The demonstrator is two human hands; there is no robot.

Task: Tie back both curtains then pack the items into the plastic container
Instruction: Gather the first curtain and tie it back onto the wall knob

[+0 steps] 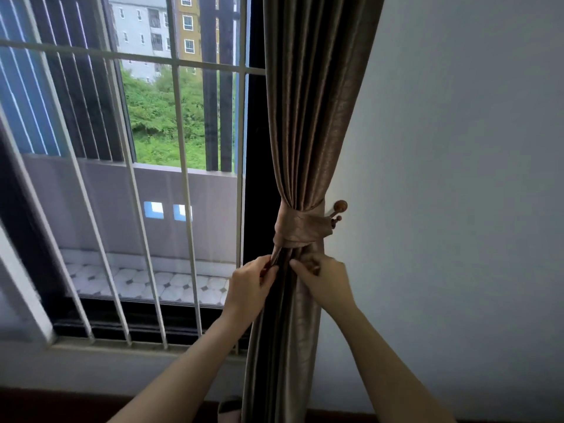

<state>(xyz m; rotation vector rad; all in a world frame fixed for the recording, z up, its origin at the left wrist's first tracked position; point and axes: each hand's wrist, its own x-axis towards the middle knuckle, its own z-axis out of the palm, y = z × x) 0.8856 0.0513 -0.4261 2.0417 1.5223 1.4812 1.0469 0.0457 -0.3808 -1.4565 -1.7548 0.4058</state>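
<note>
A brown curtain [308, 117] hangs at the right side of the window, gathered in at mid height by a matching fabric tieback [300, 228]. The tieback loops onto a wooden wall hook [338, 209] on the right. Just below the tieback, my left hand [248, 286] pinches the curtain's left folds. My right hand [325, 279] grips the folds on the right side. Both hands touch the cloth below the band. No plastic container or other curtain is in view.
White window bars [180, 123] cover the window to the left, with a balcony and buildings beyond. A window sill [122, 349] runs below the bars. A plain white wall [457, 178] fills the right. A slippered foot [229, 407] shows at the bottom.
</note>
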